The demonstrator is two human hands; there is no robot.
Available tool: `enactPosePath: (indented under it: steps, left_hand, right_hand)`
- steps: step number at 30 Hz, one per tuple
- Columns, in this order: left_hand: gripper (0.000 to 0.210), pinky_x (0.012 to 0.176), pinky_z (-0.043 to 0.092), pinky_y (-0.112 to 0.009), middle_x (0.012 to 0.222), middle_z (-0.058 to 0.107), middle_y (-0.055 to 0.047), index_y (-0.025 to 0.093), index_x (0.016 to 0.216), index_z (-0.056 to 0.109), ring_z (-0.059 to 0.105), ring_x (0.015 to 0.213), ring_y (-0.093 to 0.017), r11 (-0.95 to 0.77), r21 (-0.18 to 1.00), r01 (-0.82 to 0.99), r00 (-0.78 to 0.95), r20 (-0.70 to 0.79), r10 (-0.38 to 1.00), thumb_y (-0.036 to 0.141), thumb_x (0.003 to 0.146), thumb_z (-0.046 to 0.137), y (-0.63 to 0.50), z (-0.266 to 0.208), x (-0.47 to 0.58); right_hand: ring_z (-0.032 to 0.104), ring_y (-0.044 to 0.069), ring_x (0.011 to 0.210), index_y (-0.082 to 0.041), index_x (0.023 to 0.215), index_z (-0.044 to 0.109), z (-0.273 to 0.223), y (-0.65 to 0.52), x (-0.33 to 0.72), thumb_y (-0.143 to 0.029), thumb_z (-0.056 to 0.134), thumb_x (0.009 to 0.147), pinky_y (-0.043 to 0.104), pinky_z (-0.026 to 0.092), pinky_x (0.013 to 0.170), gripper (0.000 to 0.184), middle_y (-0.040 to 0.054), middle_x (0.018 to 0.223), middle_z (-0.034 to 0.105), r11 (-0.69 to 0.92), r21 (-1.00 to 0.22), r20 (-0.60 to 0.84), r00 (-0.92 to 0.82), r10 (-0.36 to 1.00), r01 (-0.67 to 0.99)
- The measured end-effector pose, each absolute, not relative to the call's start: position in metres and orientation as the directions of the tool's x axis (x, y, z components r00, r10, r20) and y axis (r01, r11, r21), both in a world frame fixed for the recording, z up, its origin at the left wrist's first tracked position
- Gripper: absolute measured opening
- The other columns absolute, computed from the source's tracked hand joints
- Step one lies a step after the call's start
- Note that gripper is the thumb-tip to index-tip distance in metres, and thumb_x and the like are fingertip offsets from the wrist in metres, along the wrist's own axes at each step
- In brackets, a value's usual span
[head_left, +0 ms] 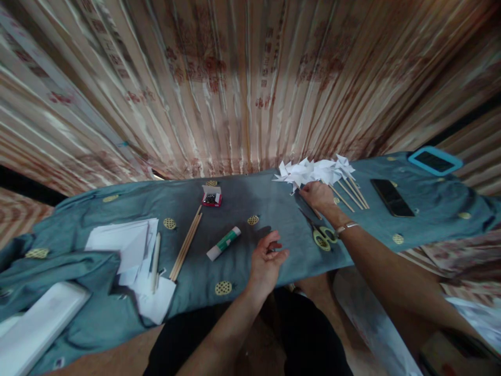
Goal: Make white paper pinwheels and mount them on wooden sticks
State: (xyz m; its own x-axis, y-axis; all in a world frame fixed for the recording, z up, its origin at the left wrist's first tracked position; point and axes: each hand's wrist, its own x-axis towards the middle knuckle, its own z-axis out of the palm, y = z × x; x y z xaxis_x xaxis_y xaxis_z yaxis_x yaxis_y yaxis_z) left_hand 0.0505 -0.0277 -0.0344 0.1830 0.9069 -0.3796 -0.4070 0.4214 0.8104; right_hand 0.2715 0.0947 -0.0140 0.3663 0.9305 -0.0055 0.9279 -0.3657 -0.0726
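My right hand (pixel 316 195), a bracelet on its wrist, is closed on the wooden stick of a white paper pinwheel (pixel 288 173) at the far side of the table. The stick's lower end pokes out below my fingers. Against it lies a row of several more white pinwheels (pixel 326 170), their sticks pointing toward me. Just below that hand rest scissors (pixel 324 237) with yellow-green handles. My left hand (pixel 267 263) hovers over the near edge, palm turned up, fingers loosely curled apart and holding nothing. To its left lies a green and white glue stick (pixel 224 243).
Left of the glue are wooden sticks (pixel 187 243), an open small red box of pins (pixel 212 197), white paper sheets (pixel 121 240) and a whitish pen (pixel 155 263). A white case (pixel 47 326) sits front left. A black phone (pixel 392 197) and a blue-framed tablet (pixel 435 160) lie right.
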Motion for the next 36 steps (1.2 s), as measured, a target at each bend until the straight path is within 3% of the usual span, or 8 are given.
enactPosePath:
  steps: [7, 12, 16, 21, 29, 36]
  left_hand:
    - [0.043, 0.069, 0.052, -0.027, 0.100, 0.066, -0.007, 0.019, 0.092, 0.071, 0.059, 0.080, -0.015, 0.399, 0.822, -0.406, 0.177, -0.357, 0.917, 0.014, 0.049, 0.078, -0.028, -0.039, 0.049]
    - [0.044, 0.071, 0.053, -0.029, 0.102, 0.066, -0.007, 0.020, 0.093, 0.071, 0.060, 0.082, -0.015, 0.381, 0.838, -0.389, 0.171, -0.341, 0.924, 0.017, 0.050, 0.079, -0.027, -0.041, 0.046]
    - [0.044, 0.072, 0.054, -0.030, 0.104, 0.065, -0.008, 0.019, 0.095, 0.071, 0.061, 0.083, -0.016, 0.377, 0.860, -0.345, 0.180, -0.333, 0.925, 0.019, 0.052, 0.078, -0.026, -0.041, 0.045]
    - [0.043, 0.074, 0.054, -0.031, 0.103, 0.066, -0.008, 0.019, 0.097, 0.071, 0.061, 0.084, -0.017, 0.354, 0.874, -0.334, 0.162, -0.317, 0.935, 0.021, 0.054, 0.078, -0.027, -0.045, 0.045]
    - [0.044, 0.071, 0.054, -0.031, 0.104, 0.066, -0.009, 0.019, 0.097, 0.070, 0.061, 0.084, -0.018, 0.374, 0.874, -0.312, 0.139, -0.347, 0.927, 0.021, 0.054, 0.077, -0.022, -0.045, 0.046]
    - [0.045, 0.070, 0.053, -0.030, 0.103, 0.065, -0.009, 0.019, 0.097, 0.070, 0.061, 0.082, -0.017, 0.386, 0.862, -0.327, 0.139, -0.361, 0.922, 0.021, 0.053, 0.077, -0.021, -0.044, 0.045]
  right_hand:
    - [0.065, 0.028, 0.089, -0.013, 0.096, 0.072, -0.011, 0.093, 0.286, -0.045, 0.054, 0.088, 0.034, 0.047, 0.075, 0.038, 0.0180, 0.095, 0.071, -0.403, -0.072, 0.011, 0.405, 0.914, 0.912]
    - [0.065, 0.027, 0.096, -0.014, 0.110, 0.069, 0.002, 0.068, 0.340, -0.037, 0.045, 0.093, 0.032, 0.045, 0.077, 0.037, 0.0164, 0.108, 0.070, -0.574, -0.072, 0.063, 0.578, 0.814, 0.816]
    - [0.063, 0.031, 0.104, -0.007, 0.120, 0.063, 0.002, 0.046, 0.390, -0.036, 0.046, 0.092, 0.035, 0.044, 0.078, 0.044, 0.0241, 0.114, 0.066, -0.726, -0.062, 0.078, 0.728, 0.681, 0.685]
    - [0.065, 0.031, 0.096, -0.010, 0.109, 0.071, -0.012, 0.041, 0.426, -0.041, 0.054, 0.088, 0.035, 0.046, 0.077, 0.041, 0.0234, 0.107, 0.069, -0.765, -0.070, 0.010, 0.767, 0.641, 0.640]
    - [0.064, 0.029, 0.098, -0.015, 0.109, 0.072, -0.023, 0.058, 0.441, -0.042, 0.058, 0.085, 0.035, 0.047, 0.083, 0.039, 0.0174, 0.110, 0.069, -0.765, -0.083, -0.006, 0.767, 0.641, 0.639]
    - [0.065, 0.029, 0.098, -0.014, 0.106, 0.073, -0.024, 0.066, 0.451, -0.042, 0.057, 0.086, 0.036, 0.049, 0.080, 0.038, 0.0181, 0.108, 0.069, -0.823, -0.064, 0.013, 0.825, 0.564, 0.564]
